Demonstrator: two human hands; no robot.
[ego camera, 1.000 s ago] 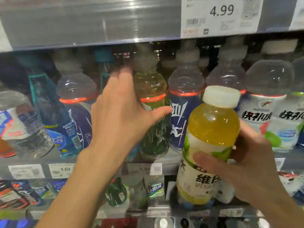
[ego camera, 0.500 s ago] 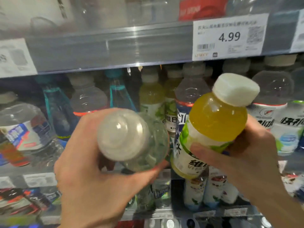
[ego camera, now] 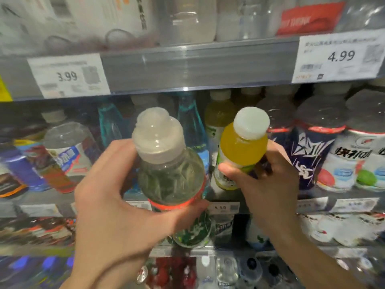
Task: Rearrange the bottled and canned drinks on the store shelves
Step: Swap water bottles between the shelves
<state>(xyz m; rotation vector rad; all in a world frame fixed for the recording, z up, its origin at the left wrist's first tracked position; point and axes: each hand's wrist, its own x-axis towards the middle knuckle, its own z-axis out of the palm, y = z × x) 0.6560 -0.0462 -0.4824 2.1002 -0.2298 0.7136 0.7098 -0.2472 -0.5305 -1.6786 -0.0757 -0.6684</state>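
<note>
A person's left hand [ego camera: 116,207] grips a clear bottle [ego camera: 173,176] with a green label, while the right hand [ego camera: 268,184] holds a yellow drink bottle [ego camera: 239,151]; both are raised before a store shelf [ego camera: 187,69] crowded with bottled drinks.

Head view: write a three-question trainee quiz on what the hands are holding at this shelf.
1. True or false: the left hand grips a bottle with a green label.
2. Which price tag hangs above the right hand? A) 3.99 B) 4.99 C) 6.99
3. Fill in: the bottle of yellow drink has a ___ cap.

Key: 1 true; 2 B; 3 white.
</note>
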